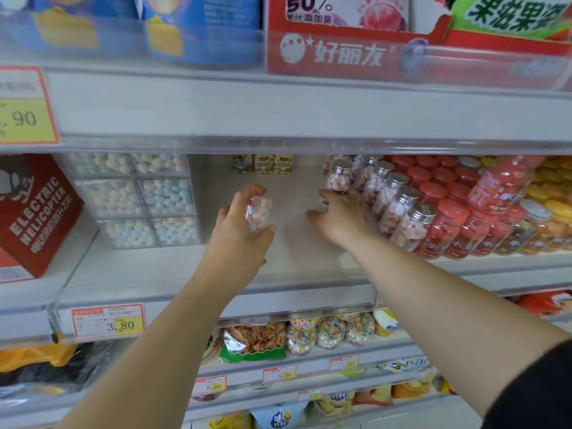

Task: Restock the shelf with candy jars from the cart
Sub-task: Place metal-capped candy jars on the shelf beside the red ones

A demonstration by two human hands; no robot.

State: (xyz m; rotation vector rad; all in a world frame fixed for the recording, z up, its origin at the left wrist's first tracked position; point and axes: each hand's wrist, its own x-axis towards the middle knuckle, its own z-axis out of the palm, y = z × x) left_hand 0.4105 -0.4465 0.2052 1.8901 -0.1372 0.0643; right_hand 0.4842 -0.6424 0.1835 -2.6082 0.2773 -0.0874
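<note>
A: Where was the candy jar (258, 213)?
B: Gripped in my left hand (240, 224), above the shelf (294, 252). At its 3 o'clock my right hand (342, 219) lay spread, fingertips touching the jar row (399, 212).

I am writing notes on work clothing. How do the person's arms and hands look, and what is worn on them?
The left forearm and the right forearm are bare. The left hand and the right hand show no glove, ring or watch. The only clothing in view is a black sleeve on the right upper arm, at the lower right corner.
</note>
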